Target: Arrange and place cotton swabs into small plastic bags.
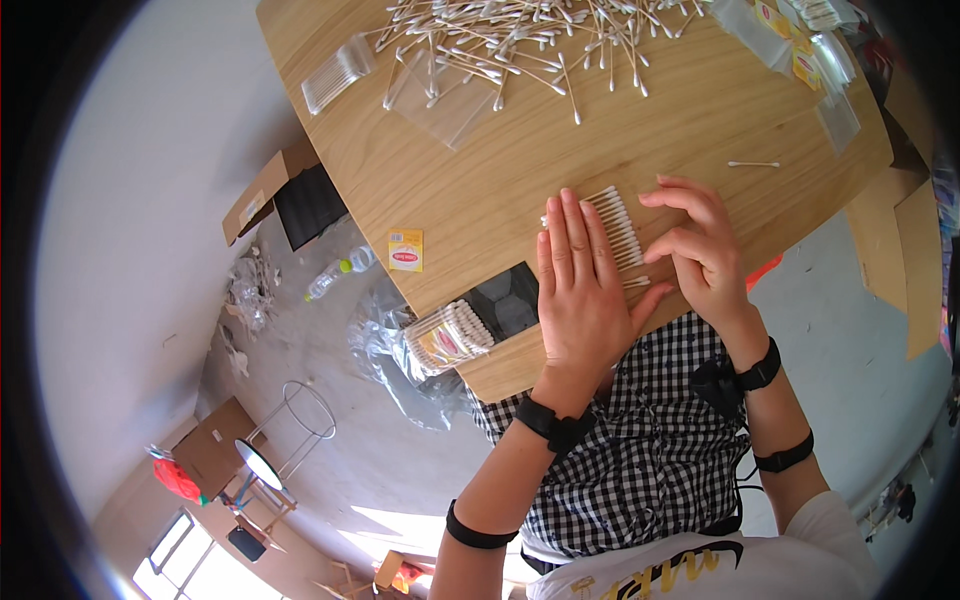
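Side by side on the wooden table lies a row of cotton swabs (618, 225), close to the near edge. My left hand (580, 290) rests flat over the row's left part with its fingers stretched out, hiding the swabs beneath. At the row's right ends is my right hand (705, 250), fingers curved and apart, with nothing visible in it. A single loose swab (753, 164) lies farther off to the right. Left of my left hand, bundled swabs in clear packs (450, 338) sit beside a dark patch (505, 300) at the table edge.
A large heap of loose swabs (520, 40) spreads across the far side. Near it are an empty clear bag (437, 100) and a filled bag (338, 75). A yellow card (406, 250) lies at the left edge. More packaging (800, 60) is at far right; a cardboard box (885, 240) stands beyond.
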The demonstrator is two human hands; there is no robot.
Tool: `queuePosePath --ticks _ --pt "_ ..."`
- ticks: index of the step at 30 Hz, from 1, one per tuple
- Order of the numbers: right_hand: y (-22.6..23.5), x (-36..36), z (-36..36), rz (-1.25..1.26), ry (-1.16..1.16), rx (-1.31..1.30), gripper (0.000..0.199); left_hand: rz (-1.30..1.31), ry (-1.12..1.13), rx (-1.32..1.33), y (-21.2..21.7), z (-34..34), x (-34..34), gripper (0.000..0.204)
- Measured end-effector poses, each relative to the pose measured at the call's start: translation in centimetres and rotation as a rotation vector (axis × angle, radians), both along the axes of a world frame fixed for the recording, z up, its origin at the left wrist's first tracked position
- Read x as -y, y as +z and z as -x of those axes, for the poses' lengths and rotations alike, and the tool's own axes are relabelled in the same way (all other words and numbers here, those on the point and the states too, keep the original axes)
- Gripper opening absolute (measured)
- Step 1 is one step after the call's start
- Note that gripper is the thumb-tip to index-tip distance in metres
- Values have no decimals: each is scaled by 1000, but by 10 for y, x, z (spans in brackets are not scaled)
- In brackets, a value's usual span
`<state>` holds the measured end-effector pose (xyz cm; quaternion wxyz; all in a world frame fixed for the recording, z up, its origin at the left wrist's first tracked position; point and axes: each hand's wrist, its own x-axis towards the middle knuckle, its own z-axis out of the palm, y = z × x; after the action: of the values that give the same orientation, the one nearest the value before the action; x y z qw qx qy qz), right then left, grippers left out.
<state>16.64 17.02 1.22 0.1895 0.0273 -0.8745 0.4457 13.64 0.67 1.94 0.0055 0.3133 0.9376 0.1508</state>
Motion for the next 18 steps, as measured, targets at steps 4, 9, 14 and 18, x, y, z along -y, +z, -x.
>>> queuePosePath --ticks 4,9,14,18 --pt "-2 0 1 -76 21 -36 18 10 0 -16 0 0 1 106" --pt "1 -2 0 -113 51 -28 17 33 11 -37 2 0 -1 103" --pt "-2 -2 1 -34 9 -31 17 31 12 -32 2 0 0 104" --pt "-1 2 5 -51 -30 -62 17 -1 -2 -5 0 0 0 105"
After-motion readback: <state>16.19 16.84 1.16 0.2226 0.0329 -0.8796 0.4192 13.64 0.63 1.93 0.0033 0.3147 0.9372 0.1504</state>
